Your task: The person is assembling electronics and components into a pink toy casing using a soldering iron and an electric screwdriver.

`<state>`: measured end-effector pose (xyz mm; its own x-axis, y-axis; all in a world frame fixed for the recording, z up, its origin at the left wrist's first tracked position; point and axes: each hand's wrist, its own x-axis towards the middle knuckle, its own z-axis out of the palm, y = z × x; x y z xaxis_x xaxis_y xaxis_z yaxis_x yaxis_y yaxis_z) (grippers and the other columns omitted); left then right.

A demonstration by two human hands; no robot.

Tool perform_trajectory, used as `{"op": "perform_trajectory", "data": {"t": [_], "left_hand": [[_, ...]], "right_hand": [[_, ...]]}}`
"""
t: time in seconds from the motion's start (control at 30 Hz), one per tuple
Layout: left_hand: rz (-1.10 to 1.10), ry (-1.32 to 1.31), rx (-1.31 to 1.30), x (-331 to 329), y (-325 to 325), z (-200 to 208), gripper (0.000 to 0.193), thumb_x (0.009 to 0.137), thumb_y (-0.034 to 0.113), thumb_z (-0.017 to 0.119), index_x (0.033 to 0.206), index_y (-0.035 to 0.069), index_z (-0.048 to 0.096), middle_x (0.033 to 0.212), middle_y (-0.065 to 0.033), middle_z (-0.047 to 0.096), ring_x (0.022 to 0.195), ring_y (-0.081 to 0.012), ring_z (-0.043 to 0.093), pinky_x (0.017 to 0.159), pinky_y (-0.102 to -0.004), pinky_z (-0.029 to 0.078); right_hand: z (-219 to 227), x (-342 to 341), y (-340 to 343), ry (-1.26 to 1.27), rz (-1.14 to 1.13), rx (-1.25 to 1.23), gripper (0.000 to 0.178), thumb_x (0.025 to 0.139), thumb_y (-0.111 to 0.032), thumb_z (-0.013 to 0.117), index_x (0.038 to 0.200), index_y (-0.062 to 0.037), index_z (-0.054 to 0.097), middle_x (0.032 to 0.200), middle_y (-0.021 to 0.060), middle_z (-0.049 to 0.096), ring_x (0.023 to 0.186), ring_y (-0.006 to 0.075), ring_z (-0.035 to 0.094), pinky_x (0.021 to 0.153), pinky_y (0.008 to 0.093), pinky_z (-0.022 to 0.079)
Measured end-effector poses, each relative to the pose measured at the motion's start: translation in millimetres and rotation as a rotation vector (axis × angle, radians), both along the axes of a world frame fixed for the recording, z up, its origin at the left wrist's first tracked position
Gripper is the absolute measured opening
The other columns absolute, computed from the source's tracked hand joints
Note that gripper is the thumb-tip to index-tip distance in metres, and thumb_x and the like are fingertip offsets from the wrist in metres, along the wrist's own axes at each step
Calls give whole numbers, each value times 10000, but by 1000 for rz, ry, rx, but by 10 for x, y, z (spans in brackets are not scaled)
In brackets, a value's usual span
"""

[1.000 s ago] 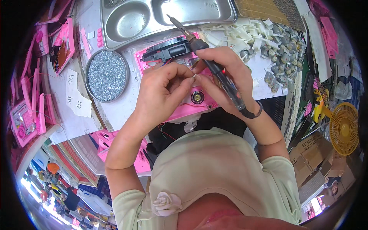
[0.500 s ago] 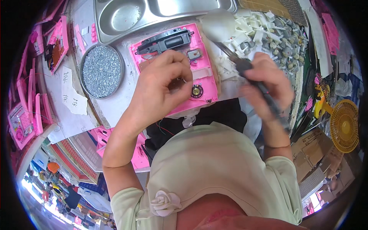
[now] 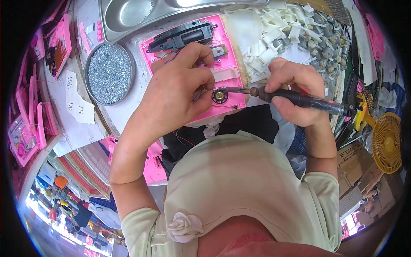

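Note:
My right hand grips a soldering iron by its dark handle. The iron's thin metal tip reaches left to the upper edge of a small round speaker. That speaker sits in a pink plastic housing, which lies open in front of me. My left hand is over the housing's left part, fingers curled and pinched beside the speaker; what they hold is hidden. Beyond the fingers, the housing carries a black plastic part and a small silver motor. Thin wires run near them.
Left of the housing stands a round tray of small screws. A metal tray lies at the back. White plastic pieces and grey motors are heaped at the right. Pink parts line the far left; a yellow fan stands right.
My right hand has brought the soldering iron down and turned it nearly level, with its tip now at the speaker. My left hand stays pinched over the housing. The view has shifted slightly.

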<state>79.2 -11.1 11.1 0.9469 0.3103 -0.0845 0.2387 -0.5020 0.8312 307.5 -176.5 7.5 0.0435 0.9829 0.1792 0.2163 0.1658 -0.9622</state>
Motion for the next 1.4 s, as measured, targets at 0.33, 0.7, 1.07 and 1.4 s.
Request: {"op": "perform_trajectory", "data": {"t": [0.33,0.7,1.07,1.4], "left_hand": [[-45,-72,133,33,13,11,168,719,-21,749,846,7,642,1094,-114,545,828,-271,608,708,-366,517],[-59,-23,145,54,5,60,133,734,18,726,827,-27,642,1106,-143,560,887,-342,645,762,-444,525],[-55,24,183,64,-17,79,173,708,-19,741,833,15,627,1081,-110,541,876,-309,624,745,-414,518],[-49,20,157,63,-14,89,165,725,-25,743,842,14,633,1088,-116,543,855,-298,631,728,-393,528]], "right_hand": [[6,20,59,-37,46,-35,226,715,-37,716,939,-36,693,737,46,631,509,121,528,499,273,394],[42,-17,96,-42,59,-56,226,721,-58,727,944,-43,688,777,46,637,514,123,529,514,266,414],[111,72,70,-55,38,-78,214,746,-82,731,945,-17,686,617,16,552,502,111,495,510,259,372],[148,67,49,-93,-3,-4,207,703,-44,716,908,-30,692,634,29,558,478,126,476,512,273,373]]}}
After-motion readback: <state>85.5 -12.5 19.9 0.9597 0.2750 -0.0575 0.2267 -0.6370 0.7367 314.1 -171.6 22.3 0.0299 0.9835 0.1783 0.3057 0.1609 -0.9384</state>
